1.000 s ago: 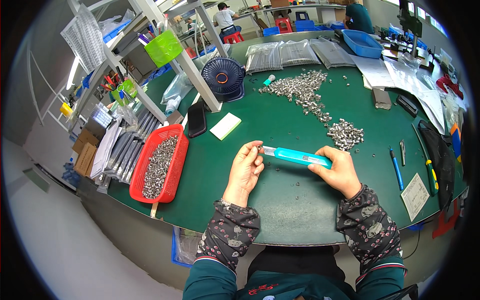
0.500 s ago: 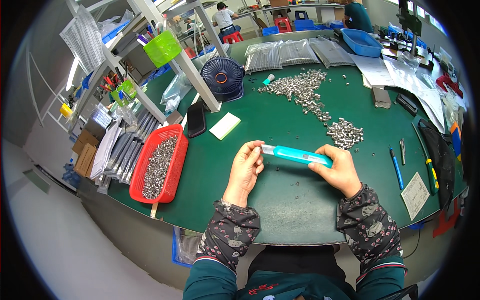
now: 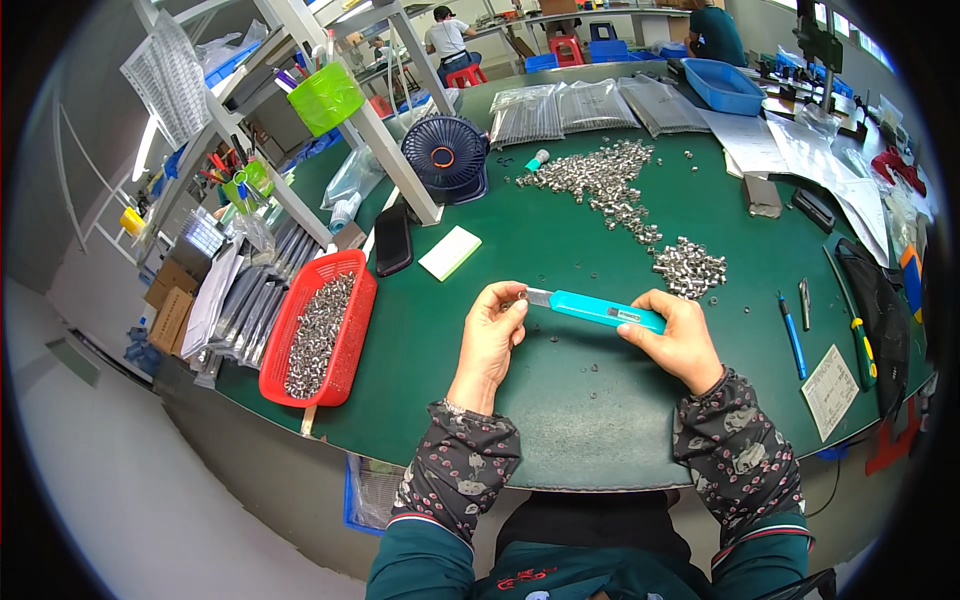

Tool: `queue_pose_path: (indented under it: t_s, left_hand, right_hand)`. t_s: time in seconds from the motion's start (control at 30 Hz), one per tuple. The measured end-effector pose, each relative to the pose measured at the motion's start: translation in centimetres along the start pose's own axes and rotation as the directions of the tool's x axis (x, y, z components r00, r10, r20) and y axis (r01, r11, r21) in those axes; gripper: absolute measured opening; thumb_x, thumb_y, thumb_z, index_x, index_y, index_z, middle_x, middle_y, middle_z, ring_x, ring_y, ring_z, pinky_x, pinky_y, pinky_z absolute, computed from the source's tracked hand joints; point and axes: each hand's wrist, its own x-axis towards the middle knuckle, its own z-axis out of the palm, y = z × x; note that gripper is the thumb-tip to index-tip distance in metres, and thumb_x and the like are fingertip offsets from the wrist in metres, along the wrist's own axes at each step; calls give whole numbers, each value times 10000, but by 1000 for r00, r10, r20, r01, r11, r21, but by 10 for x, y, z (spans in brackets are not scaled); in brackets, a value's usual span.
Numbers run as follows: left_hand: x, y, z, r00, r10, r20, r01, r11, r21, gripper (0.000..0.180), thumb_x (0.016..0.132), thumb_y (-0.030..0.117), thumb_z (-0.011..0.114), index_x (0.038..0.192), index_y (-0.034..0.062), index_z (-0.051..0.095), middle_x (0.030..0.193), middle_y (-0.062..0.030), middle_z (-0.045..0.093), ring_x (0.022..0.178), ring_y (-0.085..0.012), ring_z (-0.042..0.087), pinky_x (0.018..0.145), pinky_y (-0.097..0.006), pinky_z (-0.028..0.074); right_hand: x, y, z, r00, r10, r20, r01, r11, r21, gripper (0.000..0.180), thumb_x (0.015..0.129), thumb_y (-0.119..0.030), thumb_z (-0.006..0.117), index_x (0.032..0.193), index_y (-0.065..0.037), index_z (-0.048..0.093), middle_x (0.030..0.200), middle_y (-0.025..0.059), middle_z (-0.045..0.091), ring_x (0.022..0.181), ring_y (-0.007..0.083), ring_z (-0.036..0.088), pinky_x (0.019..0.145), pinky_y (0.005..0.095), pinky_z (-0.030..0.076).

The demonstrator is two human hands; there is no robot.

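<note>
In my right hand [image 3: 680, 340] is a turquoise utility knife [image 3: 600, 309], gripped by its rear end. Its blade [image 3: 539, 298] points left, toward the fingertips of my left hand [image 3: 490, 335]. Pinched between that thumb and forefinger is a small metal ring [image 3: 521, 295], partly hidden by the fingers, and the blade's tip is at it. Beyond the knife, a small heap of similar metal rings [image 3: 690, 267] lies on the green table [image 3: 620, 430], and a larger spread of them [image 3: 600, 175] lies farther back.
At left stands a red basket [image 3: 364, 320] of metal parts, near a phone [image 3: 393, 240] and a notepad [image 3: 450, 252]. A small fan [image 3: 444, 158] stands by the shelf post. On the right lie a blue pen [image 3: 792, 335], a screwdriver [image 3: 863, 355] and a paper slip [image 3: 831, 392]. Tiny dark bits dot the tabletop.
The knife has turned slightly and its blade has shifted a little right, away from my left fingertips. The small ring in my left pinch shows more clearly now.
</note>
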Motion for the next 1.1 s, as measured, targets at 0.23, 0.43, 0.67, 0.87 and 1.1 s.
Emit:
queue_pose_path:
  t_s: [0.23,0.43,0.67,0.87,1.1]
  left_hand:
    - [0,2,0,1000,-26,3,26,1000,-17,174,832,53,564,1003,28,556,816,8,493,575,-27,416,460,-152,351]
    - [0,3,1,997,20,70,-10,989,-147,190,840,108,574,1005,13,576,692,38,464,561,-36,392,461,-170,339]
    - [1,0,-5,997,25,75,-12,986,-164,168,839,133,581,943,3,601,638,42,430,525,-45,352,450,-178,312]
    - [2,-1,-6,997,17,70,-5,986,-168,177,842,157,579,908,-6,599,631,38,429,521,-48,349,445,-176,305]
    - [2,-1,-5,999,-2,50,10,986,-166,201,842,177,579,882,-19,594,627,23,440,524,-50,373,438,-174,308]
  right_hand:
    - [2,-2,-4,985,97,140,-105,993,47,303,692,-262,685,826,2,620,630,102,597,577,145,566,556,287,446]
    - [3,7,-4,958,129,257,-184,961,204,304,727,-266,663,825,21,633,664,65,619,607,94,537,579,266,437]
    - [3,4,-3,961,132,244,-176,970,166,328,715,-289,672,835,14,636,636,80,602,590,106,535,564,275,435]
    - [1,-3,-5,983,91,162,-96,995,23,339,690,-315,682,826,-9,632,601,127,582,549,181,569,540,309,440]
    - [-2,-1,-1,999,-33,36,36,995,-89,308,678,-303,675,814,-34,615,699,120,595,610,254,582,554,343,439]
